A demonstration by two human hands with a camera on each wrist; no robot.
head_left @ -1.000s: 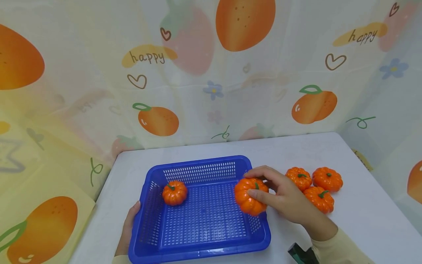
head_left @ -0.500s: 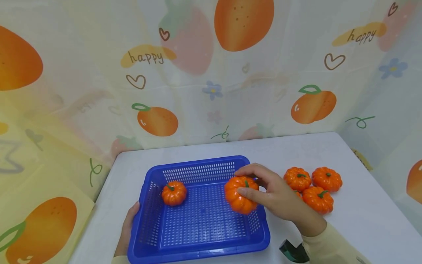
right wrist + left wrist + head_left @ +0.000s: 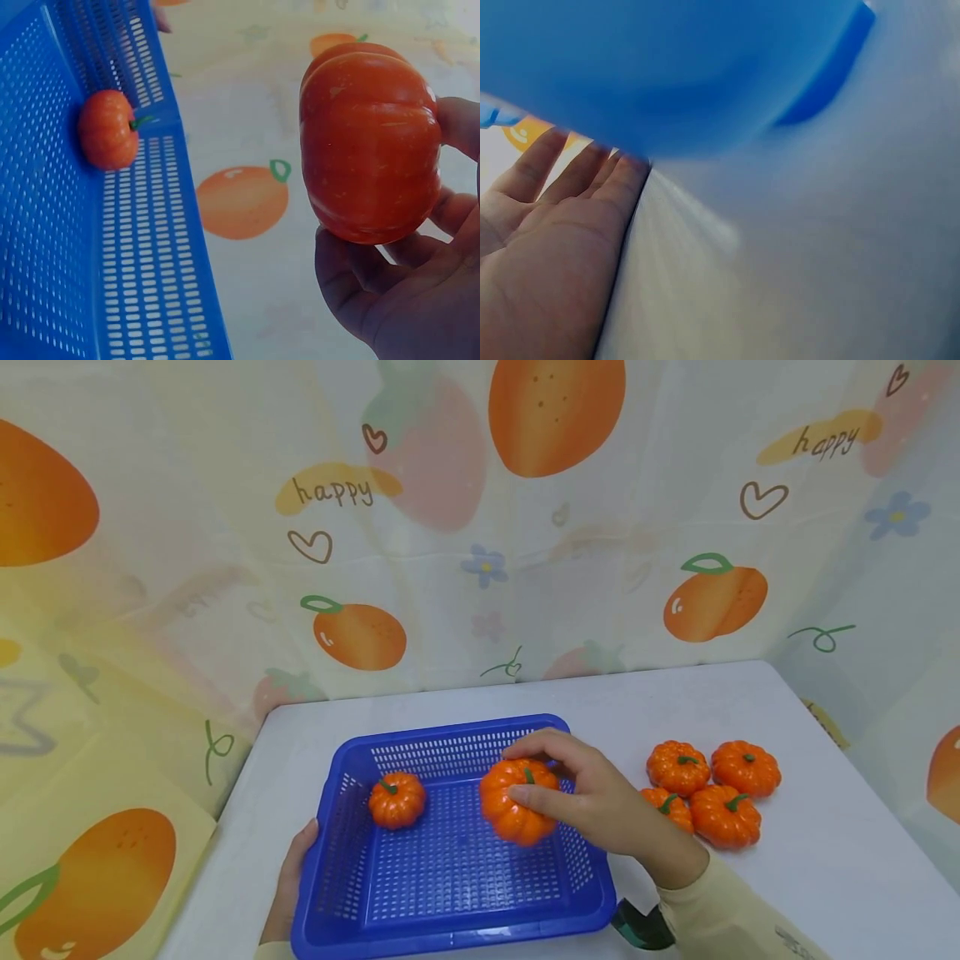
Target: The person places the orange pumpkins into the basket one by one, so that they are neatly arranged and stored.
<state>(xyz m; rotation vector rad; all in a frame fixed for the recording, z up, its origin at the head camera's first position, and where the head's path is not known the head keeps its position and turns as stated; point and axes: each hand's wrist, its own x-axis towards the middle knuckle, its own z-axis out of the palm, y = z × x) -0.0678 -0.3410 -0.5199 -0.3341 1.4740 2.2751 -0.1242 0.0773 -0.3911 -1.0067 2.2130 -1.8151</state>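
Note:
A small orange toy pumpkin with a green stem is gripped in my right hand, thumb on the near side and fingers on the far side. It hangs above the right part of a blue plastic basket. Inside the basket, toward the left, sits another toy pumpkin, which the right wrist view also shows. My left hand touches the basket's left outer side. In the left wrist view its fingers look mostly straight, their tips partly hidden by the blue rim.
Several more toy pumpkins stand grouped on the white table, right of the basket. A patterned cloth hangs behind the table. A dark green device sits by the right wrist.
My right hand has carried its pumpkin leftward from the basket's right rim to over the interior. A pumpkin at right formerly covered by the arm shows now. Left hand and basket stay put.

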